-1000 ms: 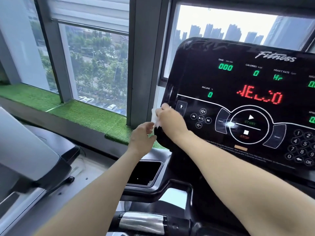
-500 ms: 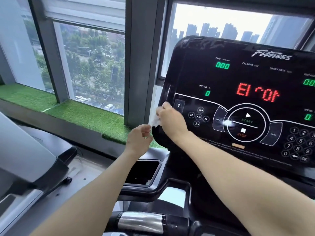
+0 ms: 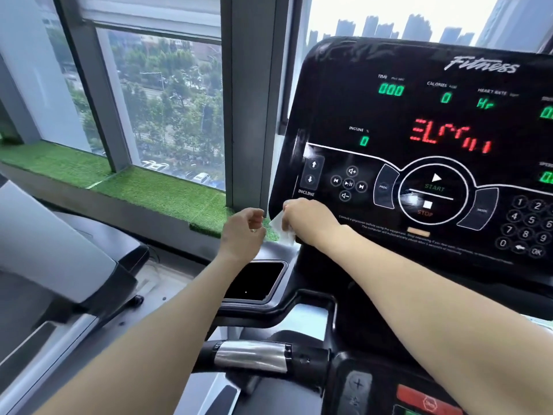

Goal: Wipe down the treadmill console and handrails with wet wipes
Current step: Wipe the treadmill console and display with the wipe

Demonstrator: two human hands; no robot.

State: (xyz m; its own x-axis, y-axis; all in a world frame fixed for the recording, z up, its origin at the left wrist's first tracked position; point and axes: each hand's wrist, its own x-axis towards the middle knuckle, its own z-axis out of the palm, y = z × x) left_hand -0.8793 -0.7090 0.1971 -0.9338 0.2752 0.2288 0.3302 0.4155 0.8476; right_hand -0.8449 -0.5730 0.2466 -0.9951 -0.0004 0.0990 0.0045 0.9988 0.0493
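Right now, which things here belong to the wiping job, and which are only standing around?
Job:
wet wipe in right hand
console
handrail
left hand, empty

Not the job:
side tray
grass strip
neighbouring machine

Free air at 9 o'clock of the left hand (image 3: 244,232), over the grass-covered sill (image 3: 161,193). Window post (image 3: 254,100) blocks 12 o'clock. Console (image 3: 419,151) walls off 3 o'clock, w/ right hand (image 3: 309,223) and wipe (image 3: 281,230) at its lower-left corner. At 6 o'clock: tray recess (image 3: 254,280), then handrail (image 3: 254,356); gap btwn them prob. passable.
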